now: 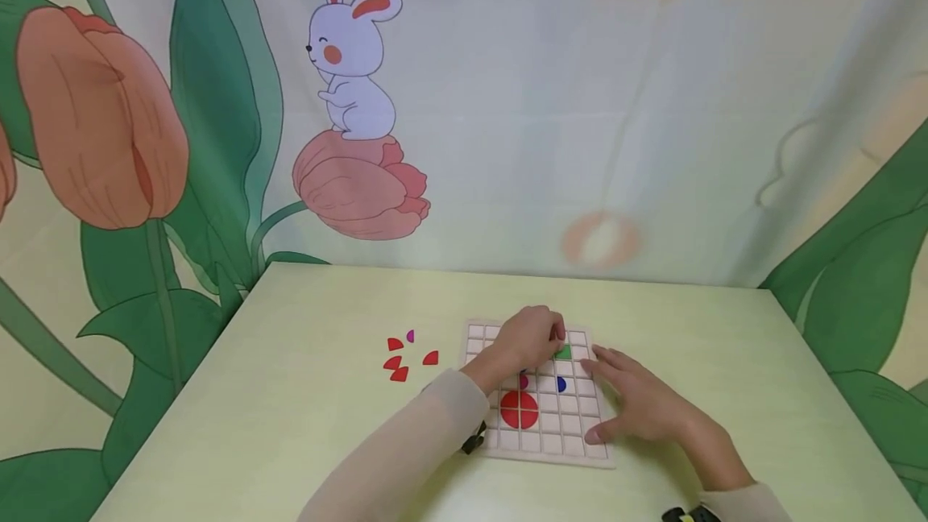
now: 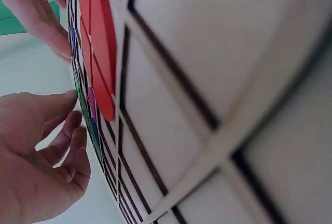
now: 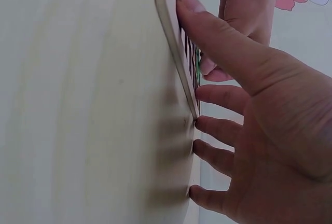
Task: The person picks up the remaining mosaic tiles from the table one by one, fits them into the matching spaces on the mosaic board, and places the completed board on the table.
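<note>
I see the left hand (image 1: 531, 337) curled at the green piece (image 1: 564, 353); I cannot tell if it's pinching; the right hand (image 1: 641, 399), spread, touches the board (image 1: 573, 425) edge.

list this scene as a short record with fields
surface: pale yellow table
board: gridded board, flat on the table
left hand: over the board, fingertips at the green piece
right hand: fingers spread at the board's right edge
also on board: red disc in quarters, blue half-disc
loose, left of board: four red wedges, one purple piece
</note>
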